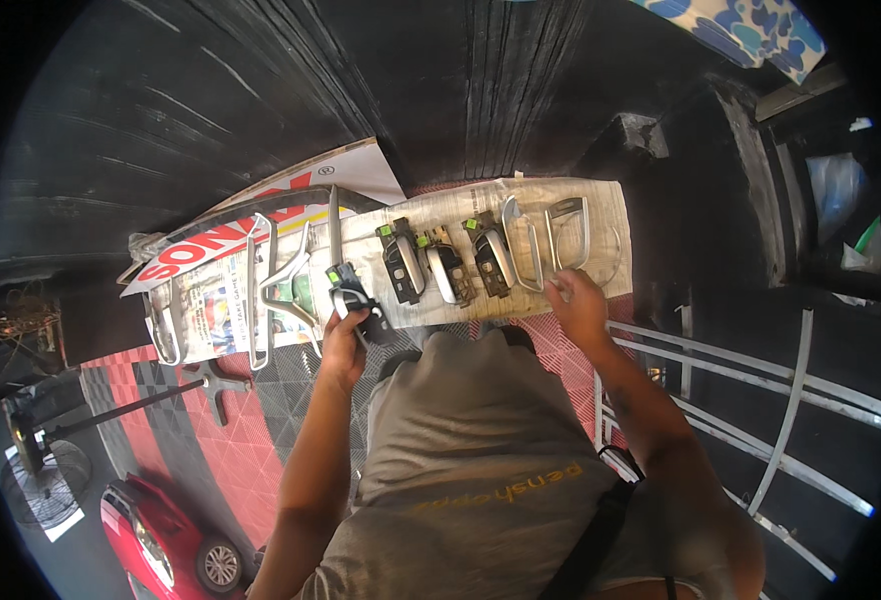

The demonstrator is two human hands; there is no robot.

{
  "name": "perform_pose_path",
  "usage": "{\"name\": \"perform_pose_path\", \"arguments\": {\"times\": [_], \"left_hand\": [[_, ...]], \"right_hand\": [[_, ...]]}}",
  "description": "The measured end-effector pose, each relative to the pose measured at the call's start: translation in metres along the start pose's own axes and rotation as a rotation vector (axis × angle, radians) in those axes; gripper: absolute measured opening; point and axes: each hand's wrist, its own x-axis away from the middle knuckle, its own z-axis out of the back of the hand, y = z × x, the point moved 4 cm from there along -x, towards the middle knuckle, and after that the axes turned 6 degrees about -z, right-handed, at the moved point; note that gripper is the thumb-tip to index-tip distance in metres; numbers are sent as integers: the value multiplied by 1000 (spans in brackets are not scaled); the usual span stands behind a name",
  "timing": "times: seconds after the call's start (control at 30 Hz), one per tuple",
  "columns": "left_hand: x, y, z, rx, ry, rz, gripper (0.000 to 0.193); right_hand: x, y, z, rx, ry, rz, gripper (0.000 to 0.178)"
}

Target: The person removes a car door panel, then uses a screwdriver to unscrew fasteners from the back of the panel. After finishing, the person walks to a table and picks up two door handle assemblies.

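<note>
My left hand [344, 350] is closed round a car interior door handle [353, 298], black and silver with a green sticker, held at the board's near edge. My right hand [578, 307] has its fingers pinched together beside the lower ends of the silver trim frames; whatever is between them, if anything, is too small to make out. Between my hands lie three similar door handles: one on the left [399, 262], one in the middle [446, 267] and one on the right [491, 255]. A silver loop-shaped trim [524, 240] and a frame with a dark end [586, 230] lie near my right hand.
The paper-covered board [611, 205] carries several silver trim pieces [266, 290] on its left side. Behind it leans a printed sign [361, 165]. Metal rails [761, 375] stand right, a fan [51, 485] and red car [166, 540] lower left, above tiled flooring [251, 450].
</note>
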Motion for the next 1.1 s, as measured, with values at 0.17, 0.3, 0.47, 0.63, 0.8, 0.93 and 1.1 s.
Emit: {"name": "perform_pose_path", "arguments": {"times": [0.17, 0.3, 0.47, 0.63, 0.8, 0.93, 1.1], "left_hand": [[-43, -21, -2, 30, -53, -3, 30], [-62, -27, -1, 42, -94, 94, 31], [-59, -20, -14, 67, -113, 79, 36], [-54, -15, -35, 57, -256, 153, 34], [-56, -24, -63, 13, -301, 196, 32], [-65, -28, -72, 6, -301, 191, 30], [-70, -22, -69, 49, -353, 215, 29]], "right_hand": [[-24, -42, -54, -40, -42, -189, 27], [-18, -85, -82, -130, -249, -257, 31], [-5, -92, -127, -70, -310, -230, 38], [2, -81, -162, -219, -396, -357, 33], [8, -56, -185, -470, -436, -479, 24], [8, -70, -175, -546, -493, -609, 20], [11, -91, -159, -683, -504, -672, 20]]}}
